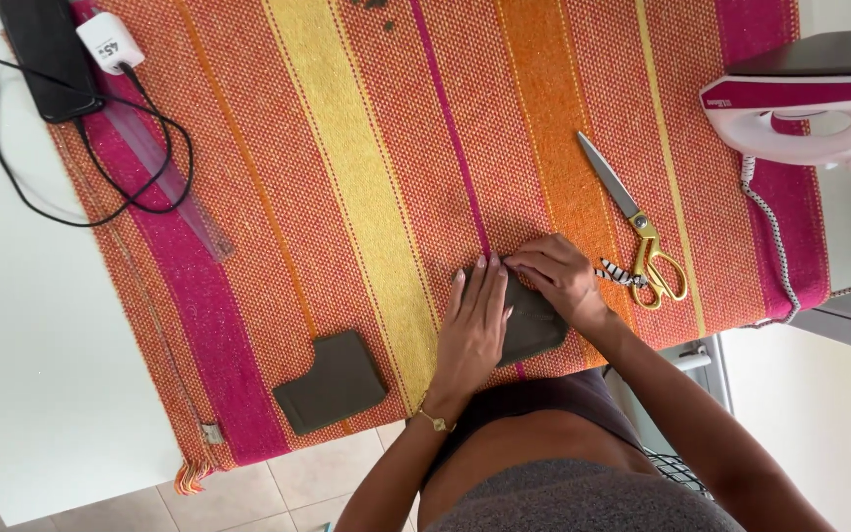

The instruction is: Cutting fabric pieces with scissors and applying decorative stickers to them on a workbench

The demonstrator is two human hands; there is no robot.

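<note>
Striped cloth (pixel 366 148), left hand (pixel 473 320) flat on dark fabric piece (pixel 536 327), right hand (pixel 555 276) pinching its edge

Bare arms, a thin gold bracelet (pixel 436 422) on the left wrist, grey top

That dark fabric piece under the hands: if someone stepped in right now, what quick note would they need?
Left hand: flat, palm down, pressing the dark fabric piece onto the striped cloth.
Right hand: fingers bent at the piece's upper edge, apparently folding or pinching it.
A second, similar dark piece lies apart to the left, untouched.
Gold-handled scissors lie just right of the hands; the iron stands at the far right edge.
Done: both pieces look cut out. Left: cannot tell beyond the edge being worked.
</note>
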